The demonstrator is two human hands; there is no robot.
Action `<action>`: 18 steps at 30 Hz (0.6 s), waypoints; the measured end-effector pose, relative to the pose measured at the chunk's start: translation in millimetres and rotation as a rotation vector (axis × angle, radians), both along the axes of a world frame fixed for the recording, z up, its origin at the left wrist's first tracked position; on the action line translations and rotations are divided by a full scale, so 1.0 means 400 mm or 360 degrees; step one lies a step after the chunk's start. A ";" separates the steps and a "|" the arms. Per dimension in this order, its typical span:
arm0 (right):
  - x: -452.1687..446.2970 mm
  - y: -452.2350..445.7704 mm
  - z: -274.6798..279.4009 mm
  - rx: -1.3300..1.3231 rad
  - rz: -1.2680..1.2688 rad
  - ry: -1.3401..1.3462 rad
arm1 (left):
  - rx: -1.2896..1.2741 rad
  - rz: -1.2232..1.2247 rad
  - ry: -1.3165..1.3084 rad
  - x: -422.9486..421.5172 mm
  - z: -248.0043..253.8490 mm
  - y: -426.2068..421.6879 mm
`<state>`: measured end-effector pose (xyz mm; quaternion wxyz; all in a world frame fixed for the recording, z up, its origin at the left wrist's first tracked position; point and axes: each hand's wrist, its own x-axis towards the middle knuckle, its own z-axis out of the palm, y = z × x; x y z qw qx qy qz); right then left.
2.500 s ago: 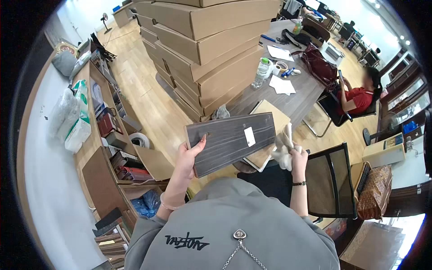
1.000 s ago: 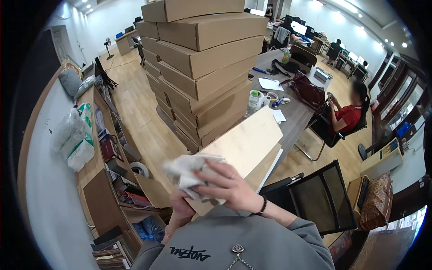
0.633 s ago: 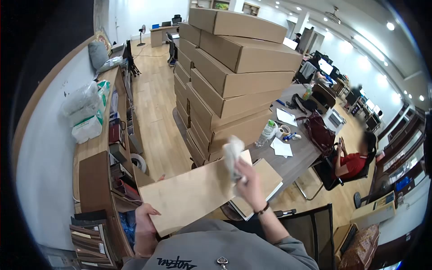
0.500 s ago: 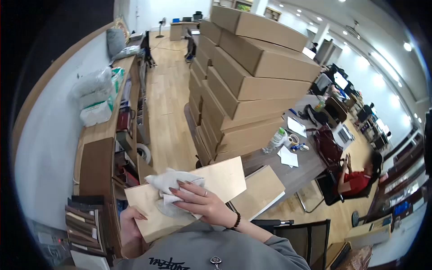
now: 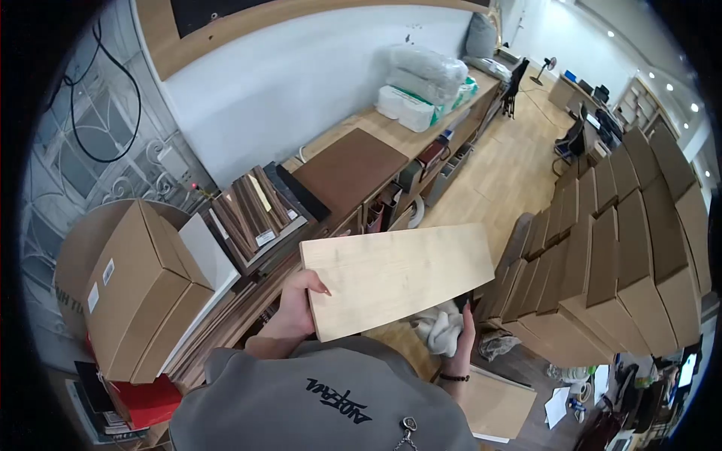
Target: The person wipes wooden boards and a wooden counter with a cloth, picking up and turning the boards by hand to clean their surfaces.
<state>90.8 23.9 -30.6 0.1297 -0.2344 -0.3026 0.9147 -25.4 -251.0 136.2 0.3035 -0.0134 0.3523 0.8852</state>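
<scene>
A pale wooden board [image 5: 398,278] is held in front of my chest, its light face towards me. My left hand [image 5: 297,301] grips its left end, with the thumb over the face. Below the board's right end, my right hand [image 5: 465,334] is closed round a crumpled white cloth [image 5: 438,329]; most of its fingers are hidden. Another light board [image 5: 496,402] lies on the grey table [image 5: 538,368], below and to the right of my right hand.
Cardboard boxes [image 5: 594,263] are stacked high on the right. A long shelf unit [image 5: 361,120] along the wall bears wrapped packs [image 5: 410,107]. Dark sample boards [image 5: 252,210] stand at the left beside a large carton [image 5: 143,293]. Papers [image 5: 556,407] lie on the table.
The view has swung left towards the wall and shelves. My right hand and the cloth have moved off the board's face to below its right end. My left hand still holds the board.
</scene>
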 end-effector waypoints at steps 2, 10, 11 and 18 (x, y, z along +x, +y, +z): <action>-0.040 -0.007 0.006 -0.0243 0.0292 0.0206 | 0.0051 0.0062 -0.0078 -0.027 -0.016 0.011; -0.279 0.072 0.099 0.0708 -0.0178 -0.0021 | 0.0421 -0.0196 -0.0207 -0.221 -0.151 0.084; -0.304 0.111 0.099 0.0707 -0.0146 -0.0039 | 0.0299 -0.0163 -0.0246 -0.248 -0.162 0.104; -0.506 0.186 0.158 0.1048 -0.0252 -0.0116 | -0.0636 -0.0564 0.0110 -0.294 -0.217 0.077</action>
